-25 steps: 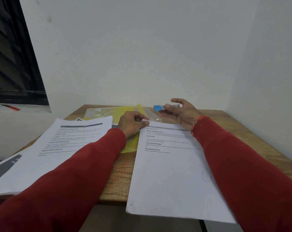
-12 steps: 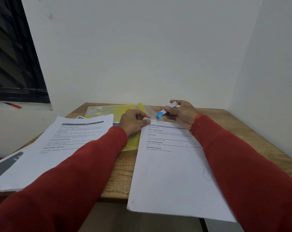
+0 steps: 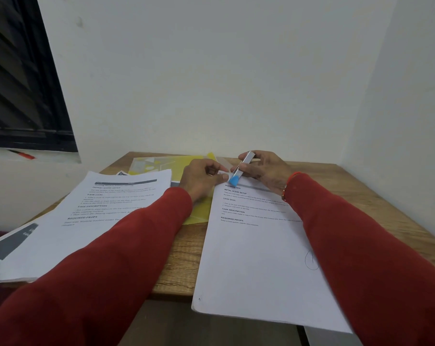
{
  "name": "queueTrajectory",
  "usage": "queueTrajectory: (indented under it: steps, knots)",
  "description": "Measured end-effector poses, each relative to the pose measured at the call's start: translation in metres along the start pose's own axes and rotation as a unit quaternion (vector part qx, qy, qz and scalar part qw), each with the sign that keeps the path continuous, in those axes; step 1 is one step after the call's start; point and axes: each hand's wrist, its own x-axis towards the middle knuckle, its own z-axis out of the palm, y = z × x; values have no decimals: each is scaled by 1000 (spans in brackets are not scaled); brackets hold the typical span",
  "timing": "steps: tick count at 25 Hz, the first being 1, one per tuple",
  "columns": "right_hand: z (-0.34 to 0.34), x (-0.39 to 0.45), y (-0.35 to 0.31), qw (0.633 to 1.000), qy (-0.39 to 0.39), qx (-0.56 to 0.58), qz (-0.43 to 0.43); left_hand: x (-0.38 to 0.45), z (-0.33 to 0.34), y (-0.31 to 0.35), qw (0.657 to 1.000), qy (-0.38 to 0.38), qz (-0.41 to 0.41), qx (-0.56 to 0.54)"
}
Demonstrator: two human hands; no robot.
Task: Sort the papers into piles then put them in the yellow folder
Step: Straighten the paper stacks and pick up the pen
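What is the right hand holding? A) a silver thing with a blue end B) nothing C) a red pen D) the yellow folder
A: the right hand grips a silver stapler-like tool with a blue end, tilted down toward the top corner of the right pile of papers, where the left hand rests.

Right pile (image 3: 256,258): white printed sheets lying flat on the wooden table, headings legible, a pen-drawn circle near the right edge, near end overhanging the table's front edge. Left pile (image 3: 91,221): a fanned stack of printed sheets, top sheet headed by a dark bar, with a grey-banded sheet protruding at the lower left. Yellow folder (image 3: 199,216): flat between the two piles toward the back of the table, partly covered by both, its clear cover reflecting light.
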Motion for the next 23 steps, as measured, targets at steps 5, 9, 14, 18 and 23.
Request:
queueTrajectory:
  steps: [5, 9, 14, 18, 23]
  knots:
    - [4, 1, -1, 1000, 6, -3, -13, 2, 0, -2, 999, -10, 11, -36]
    - [4, 1, -1, 1000, 10, -8, -20, -1, 0, -1, 994, -32, -27, -103]
    - [4, 2, 0, 999, 12, -8, -31, -3, 2, 8, 992, -29, -80, -90]
    - [3, 1, -2, 999, 23, -10, -39, -2, 3, 4, 993, -93, -60, 46]
    - [8, 0, -5, 998, 36, -29, -41, -5, 0, 4, 992, -91, -79, -40]
